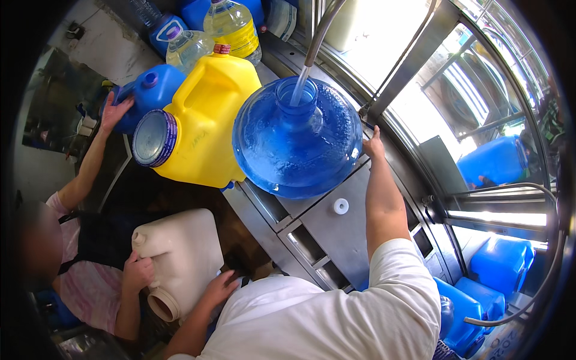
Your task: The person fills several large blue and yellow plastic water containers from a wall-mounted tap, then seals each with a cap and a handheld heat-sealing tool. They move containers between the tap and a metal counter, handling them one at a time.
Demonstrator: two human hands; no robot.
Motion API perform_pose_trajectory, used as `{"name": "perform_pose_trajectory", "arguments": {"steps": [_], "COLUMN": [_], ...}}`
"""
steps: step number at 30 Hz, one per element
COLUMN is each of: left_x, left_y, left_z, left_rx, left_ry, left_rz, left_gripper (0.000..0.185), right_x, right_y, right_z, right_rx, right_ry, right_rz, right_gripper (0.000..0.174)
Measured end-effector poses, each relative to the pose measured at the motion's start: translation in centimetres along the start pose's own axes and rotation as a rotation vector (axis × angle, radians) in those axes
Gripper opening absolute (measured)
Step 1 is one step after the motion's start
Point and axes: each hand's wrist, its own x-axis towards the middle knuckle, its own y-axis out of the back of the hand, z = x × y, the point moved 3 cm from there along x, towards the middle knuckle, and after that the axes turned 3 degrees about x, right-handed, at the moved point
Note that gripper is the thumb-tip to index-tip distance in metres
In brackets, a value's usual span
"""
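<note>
A large round blue water bottle (292, 148) stands upright on the metal counter (333, 220), a clear hose end (299, 85) inside its open neck. My right hand (373, 145) is at the bottle's right side, its fingers partly hidden. Low at the left, my left hand (220, 288) is beside a cream plastic jug (193, 252), fingers apart and nothing visible in them; whether it touches the jug is unclear. A yellow jug (216, 121) with a wide blue-rimmed cap lies tilted against the round bottle's left. A white ring-shaped cap (341, 206) lies on the counter.
At left, a co-worker's one hand (137, 272) grips the cream jug's handle; the other (116, 112) touches a blue jug (157, 92). Clear bottles (231, 31) stand behind. A metal-framed window (405, 76) borders the right; several blue jugs (463, 310) stand lower right beside a curved hose (540, 288).
</note>
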Motion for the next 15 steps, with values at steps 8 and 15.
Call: {"name": "perform_pose_trajectory", "arguments": {"steps": [8,15], "left_x": [-11.9,-12.6], "left_y": [-1.4,-1.3], "left_z": [-20.8,-23.1], "left_rx": [0.111,-0.211], "left_ry": [0.560,0.599], "left_rz": [-0.109,0.131], "left_gripper": [0.081,0.074], "right_x": [0.0,1.0], "right_y": [-0.7,-0.8], "right_z": [0.1,0.9], "right_rx": [-0.002,0.021], "right_ry": [-0.008,-0.028], "right_rz": [0.010,-0.021], "right_gripper": [0.101,0.100]}}
